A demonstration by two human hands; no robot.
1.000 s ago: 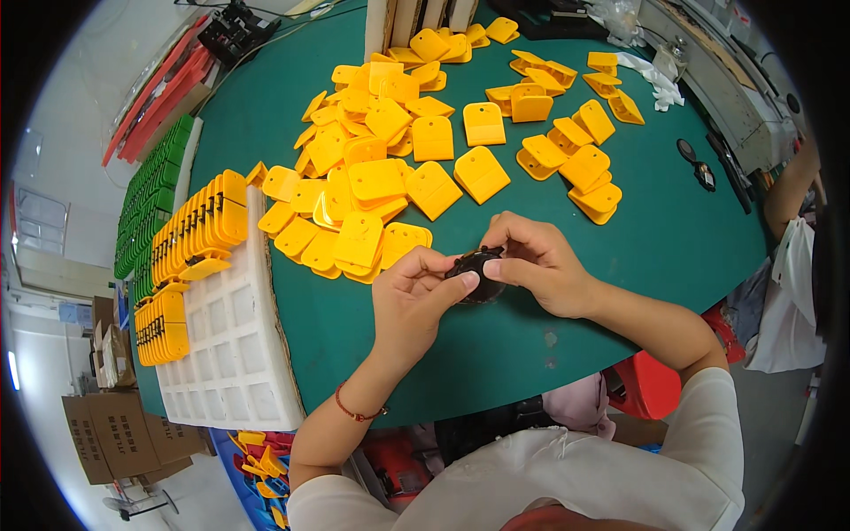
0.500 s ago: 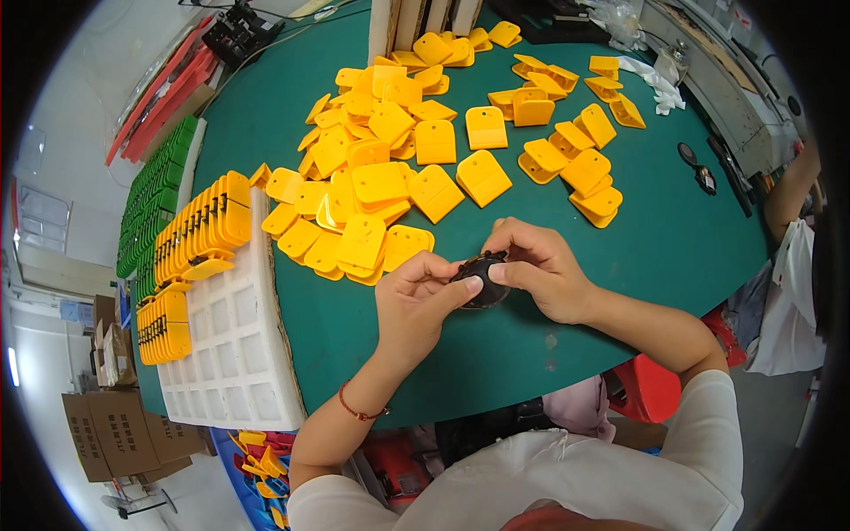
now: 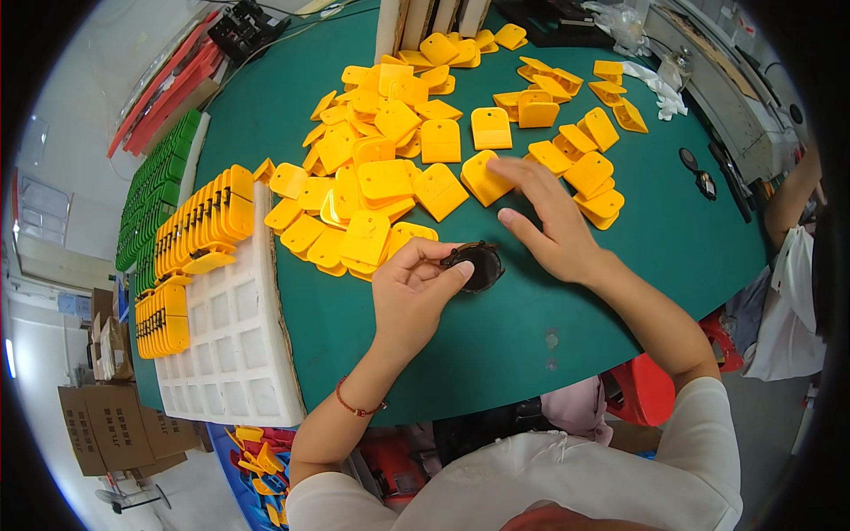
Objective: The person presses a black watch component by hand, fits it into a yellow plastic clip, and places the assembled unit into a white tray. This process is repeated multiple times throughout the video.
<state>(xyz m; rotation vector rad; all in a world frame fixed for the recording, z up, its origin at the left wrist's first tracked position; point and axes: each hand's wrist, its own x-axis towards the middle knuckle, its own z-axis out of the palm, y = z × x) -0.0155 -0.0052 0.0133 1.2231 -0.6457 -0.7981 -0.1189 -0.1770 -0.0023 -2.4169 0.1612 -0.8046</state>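
My left hand (image 3: 414, 296) is closed, pinching a pair of folded sunglasses (image 3: 483, 267) between thumb and fingers. They have a round dark lens and a thin dark frame. My right hand (image 3: 558, 226) is open and holds nothing, its fingers stretched forward. Its fingertips are at the near right corner of a yellow clamshell case (image 3: 485, 180); whether they touch it I cannot tell. Beyond my left hand lies a loose heap of similar yellow cases (image 3: 363, 177), each a folded flap with a small hole.
A white foam tray (image 3: 235, 372) at the left holds rows of yellow cases (image 3: 205, 221) with dark pieces inside. Green cases (image 3: 155, 195) stand behind it. More dark-lensed glasses (image 3: 704, 181) lie at the right of the green table (image 3: 425, 380). Another person's arm (image 3: 788, 208) shows at the far right.
My right hand has let go of the sunglasses and moved forward to a yellow case, its fingers opening. My left hand keeps the sunglasses, and their lens now shows uncovered.
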